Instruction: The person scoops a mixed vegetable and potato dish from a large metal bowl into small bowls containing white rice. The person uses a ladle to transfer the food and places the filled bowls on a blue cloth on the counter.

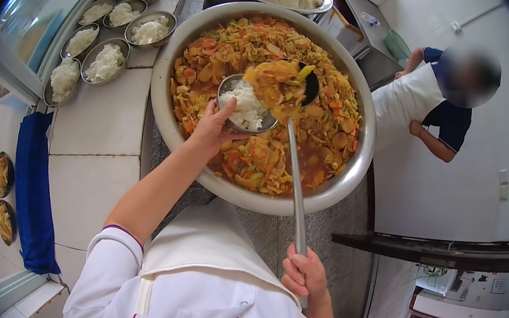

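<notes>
My left hand (pixel 217 128) grips a small metal bowl (pixel 265 126) of white rice (pixel 243 106), held above a large metal basin (pixel 164 119). Sliced vegetable stew (pixel 255 154) with orange and green pieces fills that basin. In my right hand (pixel 305 272) is the long handle of a metal ladle (pixel 297 183). The ladle's dark bowl (pixel 311 89) is tilted beside the rice bowl, and a heap of stew (pixel 277 88) at its lip overlaps the bowl's right side in view. I cannot tell whether the stew touches the rice.
Several metal bowls of rice (pixel 104 63) line the tiled counter (pixel 98 111) on the left. Behind the basin stands a second basin (pixel 259 3) of rice. Two filled bowls (pixel 4 174) sit past a blue cloth (pixel 35 194). A person in an apron (pixel 407 99) stands at right.
</notes>
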### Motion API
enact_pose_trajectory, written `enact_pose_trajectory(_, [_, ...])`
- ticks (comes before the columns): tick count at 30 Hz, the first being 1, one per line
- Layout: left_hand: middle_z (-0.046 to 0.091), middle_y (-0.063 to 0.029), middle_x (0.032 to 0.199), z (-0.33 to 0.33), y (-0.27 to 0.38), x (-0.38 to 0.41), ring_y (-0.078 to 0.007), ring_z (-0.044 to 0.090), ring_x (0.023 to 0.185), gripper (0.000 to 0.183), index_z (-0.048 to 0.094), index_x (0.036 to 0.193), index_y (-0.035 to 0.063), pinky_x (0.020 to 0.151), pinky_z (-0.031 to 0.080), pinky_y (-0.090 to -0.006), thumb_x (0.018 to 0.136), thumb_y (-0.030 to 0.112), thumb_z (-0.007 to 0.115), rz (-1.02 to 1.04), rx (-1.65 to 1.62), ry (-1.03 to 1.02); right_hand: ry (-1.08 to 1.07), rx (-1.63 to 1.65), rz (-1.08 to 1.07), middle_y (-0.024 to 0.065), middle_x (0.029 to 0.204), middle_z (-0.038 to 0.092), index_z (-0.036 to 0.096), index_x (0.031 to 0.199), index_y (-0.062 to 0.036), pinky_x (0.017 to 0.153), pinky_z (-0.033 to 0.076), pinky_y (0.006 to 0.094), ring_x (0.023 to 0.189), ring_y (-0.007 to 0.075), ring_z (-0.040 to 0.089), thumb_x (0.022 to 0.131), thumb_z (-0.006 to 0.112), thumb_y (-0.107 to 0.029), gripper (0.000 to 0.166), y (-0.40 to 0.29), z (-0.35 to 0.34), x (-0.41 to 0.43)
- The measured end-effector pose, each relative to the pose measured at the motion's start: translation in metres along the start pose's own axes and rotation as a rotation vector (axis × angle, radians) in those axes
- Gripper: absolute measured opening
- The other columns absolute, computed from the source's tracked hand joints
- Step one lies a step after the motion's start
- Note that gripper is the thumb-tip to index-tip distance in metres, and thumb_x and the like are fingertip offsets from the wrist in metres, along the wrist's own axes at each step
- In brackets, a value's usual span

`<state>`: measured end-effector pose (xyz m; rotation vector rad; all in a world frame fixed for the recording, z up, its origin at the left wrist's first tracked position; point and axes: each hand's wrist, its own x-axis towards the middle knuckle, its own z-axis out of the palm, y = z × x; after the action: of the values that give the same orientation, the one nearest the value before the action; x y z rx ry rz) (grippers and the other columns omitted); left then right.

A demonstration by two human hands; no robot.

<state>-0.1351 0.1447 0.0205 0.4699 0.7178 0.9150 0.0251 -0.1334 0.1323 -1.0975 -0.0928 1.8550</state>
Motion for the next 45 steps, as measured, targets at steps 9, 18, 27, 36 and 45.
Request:
enact_pose_trajectory(9, [0.044, -0.0095, 0.123, 0.003, 0.008, -0.002, -0.0267, 0.052, 0.107, 0.061, 0.030, 0.127, 0.0094, 0.080, 0.053, -0.0489, 0.082, 0.033, 0.064, 0.159, -0.029, 0.152, 0.130, -0.391, -0.176, 0.0016, 0.050, 0.036, 0.039, 0.087, -0.0071, 0.029, 0.023, 0.0227, 0.030, 0.0090, 0.029, 0.089, 0.043, -0.008, 0.005, 0.012, 0.004, 0.036])
enact_pose_trajectory(18, [0.042, -0.0100, 0.119, 0.009, -0.004, 0.012, -0.0255, 0.049, 0.109, 0.069, 0.028, 0.129, 0.0148, 0.076, 0.056, -0.0459, 0.078, 0.035, 0.069, 0.148, -0.070, 0.096, 0.503, -1.426, -0.564, 0.0241, 0.063, 0.054, 0.037, 0.089, -0.0020, 0.052, 0.044, 0.0490, 0.058, 0.0426, 0.056, 0.086, 0.049, -0.014, 0.017, 0.039, -0.025, 0.077])
enact_pose_trajectory(27, [0.043, -0.0078, 0.114, 0.007, -0.011, 0.031, -0.0249, 0.051, 0.105, 0.057, 0.032, 0.125, 0.0127, 0.068, 0.058, -0.0465, 0.082, 0.029, 0.066, 0.166, 0.115, 0.219, 0.586, -1.840, -0.407, 0.0245, 0.061, 0.056, 0.036, 0.091, -0.0021, 0.054, 0.045, 0.0523, 0.060, 0.0460, 0.055, 0.084, 0.049, -0.013, 0.018, 0.027, -0.052, 0.068])
enact_pose_trajectory(36, [0.048, -0.0103, 0.115, -0.023, -0.018, 0.045, -0.0281, 0.054, 0.102, 0.058, 0.035, 0.125, 0.0115, 0.078, 0.054, -0.0509, 0.080, 0.034, 0.066, -0.048, -0.175, -0.063, 0.571, -1.442, -0.585, 0.0215, 0.062, 0.056, 0.039, 0.088, -0.0022, 0.051, 0.045, 0.0452, 0.059, 0.0408, 0.058, 0.085, 0.050, -0.012, 0.015, 0.010, -0.033, 0.060])
enact_pose_trajectory(45, [0.048, -0.0106, 0.120, -0.017, -0.020, 0.046, -0.0302, 0.052, 0.108, 0.057, 0.036, 0.125, 0.0128, 0.084, 0.050, -0.0542, 0.081, 0.035, 0.064, -0.020, -0.223, -0.121, 0.625, -1.290, -0.648, 0.0090, 0.054, 0.049, 0.042, 0.084, -0.0031, 0.044, 0.042, 0.0323, 0.046, 0.0172, 0.054, 0.085, 0.053, -0.012, 0.014, 0.016, -0.038, 0.049])
